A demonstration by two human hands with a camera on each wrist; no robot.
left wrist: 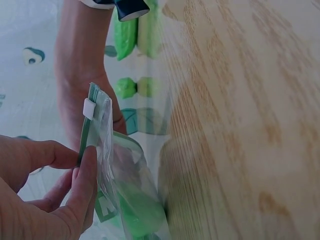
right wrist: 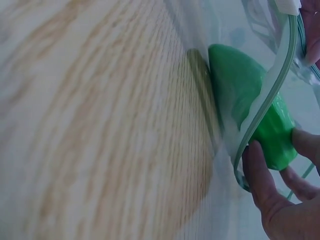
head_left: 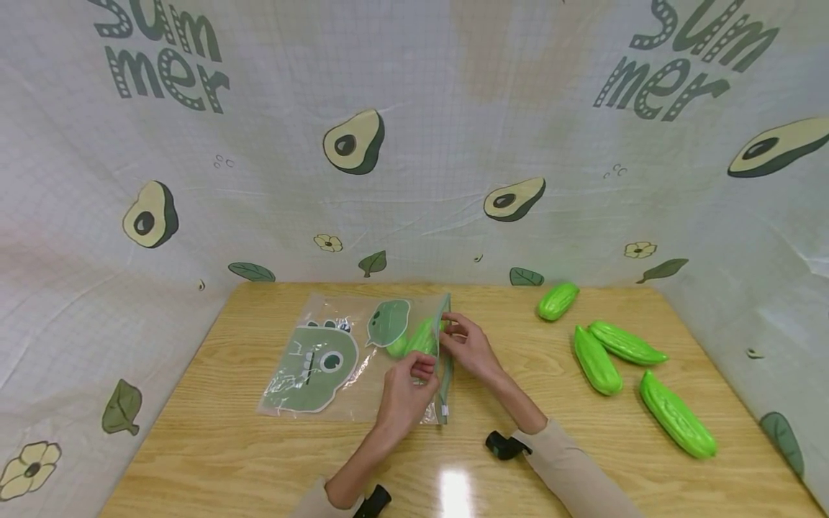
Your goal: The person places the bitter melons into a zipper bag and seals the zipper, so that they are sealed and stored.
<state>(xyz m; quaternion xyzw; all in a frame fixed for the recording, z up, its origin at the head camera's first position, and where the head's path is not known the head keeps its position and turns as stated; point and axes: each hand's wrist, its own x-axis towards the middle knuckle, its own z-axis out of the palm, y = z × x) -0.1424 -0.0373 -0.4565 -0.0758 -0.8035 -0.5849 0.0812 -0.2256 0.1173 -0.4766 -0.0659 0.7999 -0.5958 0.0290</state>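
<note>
1. Beige sleeves [head_left: 579,471] come in from the near edge, with black wrist mounts [head_left: 504,446] over the worktop [head_left: 214,446].
2. Left of the two hands: the left hand [head_left: 408,385] pinches the zip edge [left wrist: 86,135] of a clear bag [head_left: 363,405] between thumb and fingers, near the white slider [left wrist: 89,108].
3. At the bag's mouth, the right hand [head_left: 471,352] grips one end of a green vegetable [right wrist: 277,135] with thumb and fingers.
4. That vegetable lies mostly inside the bag; a paler green shape [head_left: 396,347] shows beside it through the film.
5. The bag rests on the worktop, mouth to the right, printed with a dinosaur head [head_left: 317,367].
6. To the right lie four loose vegetables [head_left: 677,415], two of them close together.
7. Behind hangs a white cloth [head_left: 421,201] with avocado prints.
</note>
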